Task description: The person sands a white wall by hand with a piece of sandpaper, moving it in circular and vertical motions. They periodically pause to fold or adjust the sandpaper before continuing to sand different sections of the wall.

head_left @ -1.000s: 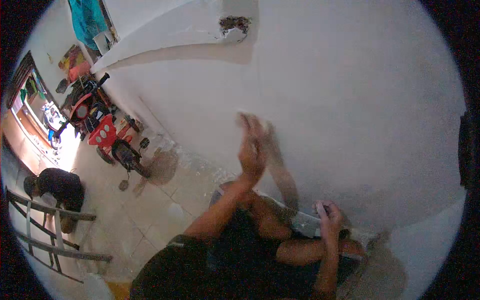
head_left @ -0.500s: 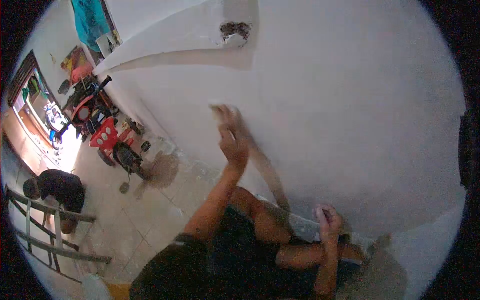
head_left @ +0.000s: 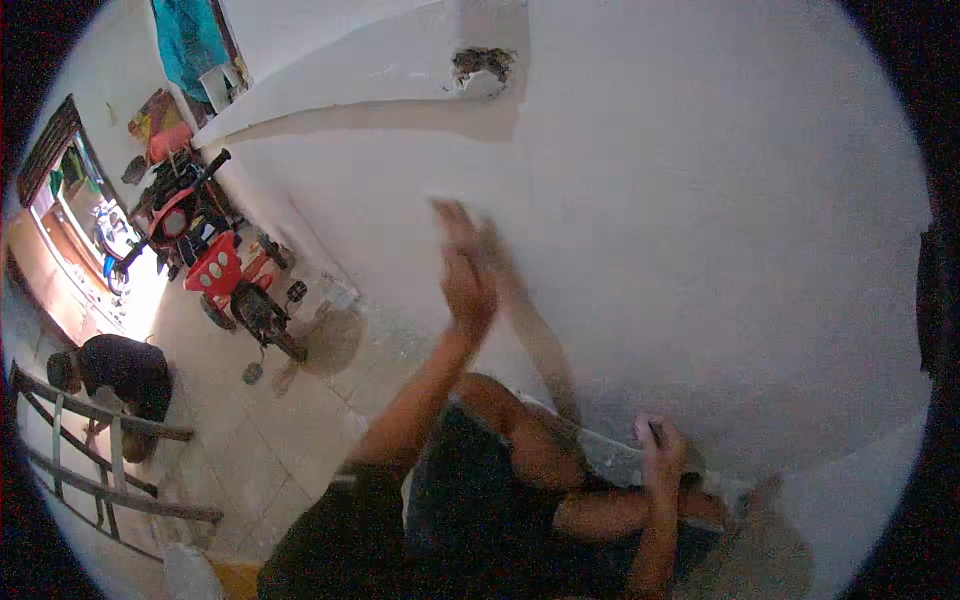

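**Left hand [head_left: 463, 268] at one pale wall [head_left: 700, 220]**

It is extended along the wall, blurred; I cannot tell if it grasps something. The right hand [head_left: 660, 455] is curled above one leg [head_left: 600, 513], its content hidden. Work on the wall seems under way: much looks smooth, one broken hole [head_left: 484, 68] is unfilled; the finished share is unclear. Farther: one red tricycle [head_left: 213, 268], one ladder [head_left: 165, 508], one crouching person [head_left: 130, 372].
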{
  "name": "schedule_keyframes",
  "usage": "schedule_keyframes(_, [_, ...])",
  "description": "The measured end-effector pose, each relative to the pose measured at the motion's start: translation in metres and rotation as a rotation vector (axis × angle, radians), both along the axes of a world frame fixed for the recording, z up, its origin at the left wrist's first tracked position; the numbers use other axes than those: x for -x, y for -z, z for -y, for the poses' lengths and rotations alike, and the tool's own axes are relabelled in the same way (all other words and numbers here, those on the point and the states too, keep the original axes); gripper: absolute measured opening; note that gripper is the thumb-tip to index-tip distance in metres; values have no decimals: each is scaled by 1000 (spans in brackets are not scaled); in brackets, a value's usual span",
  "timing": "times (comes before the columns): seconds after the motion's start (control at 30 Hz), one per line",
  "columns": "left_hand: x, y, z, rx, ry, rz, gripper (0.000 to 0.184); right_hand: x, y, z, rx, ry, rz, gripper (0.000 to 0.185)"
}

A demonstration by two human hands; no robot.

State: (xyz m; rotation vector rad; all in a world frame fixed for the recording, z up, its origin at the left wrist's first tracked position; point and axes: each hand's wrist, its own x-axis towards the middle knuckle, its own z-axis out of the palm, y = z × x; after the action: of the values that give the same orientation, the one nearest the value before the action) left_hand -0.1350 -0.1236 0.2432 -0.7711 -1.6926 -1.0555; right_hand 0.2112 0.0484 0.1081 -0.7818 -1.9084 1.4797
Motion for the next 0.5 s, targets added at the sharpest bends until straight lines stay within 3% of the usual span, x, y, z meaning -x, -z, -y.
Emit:
schedule_keyframes(0.07, [-38,49,-6,221,264,57,51,-5,-22,5,43,-25,57,20])
schedule_keyframes(0.1, [-32,46,-7,220,263,60,51,-7,-31,8,90,-49,116,26])
schedule_keyframes(0.17, [1,23,-9,-88,441,27,50,-5,-34,9,35,-23,96,19])
schedule_keyframes(0.2, [23,-14,5,2,102,-7,49,-2,-35,10,-21,3,73,15])
schedule_keyframes(0.23, [42,-53,4,-191,-63,60,44,1,-27,8,-22,2,74,15])
schedule_keyframes(0.27, [46,-97,16,-304,-126,508,35,3,-11,6,20,21,-11,15])
schedule_keyframes(0.33, [80,-135,25,-519,-63,207,28,0,-7,6,69,44,-93,15])
schedule_keyframes(0.43, [56,-98,6,-435,-77,225,36,-3,-15,5,119,-8,-59,15])
schedule_keyframes(0.5, [22,-54,-17,-358,112,-181,37,-7,-6,0,98,-47,-88,21])
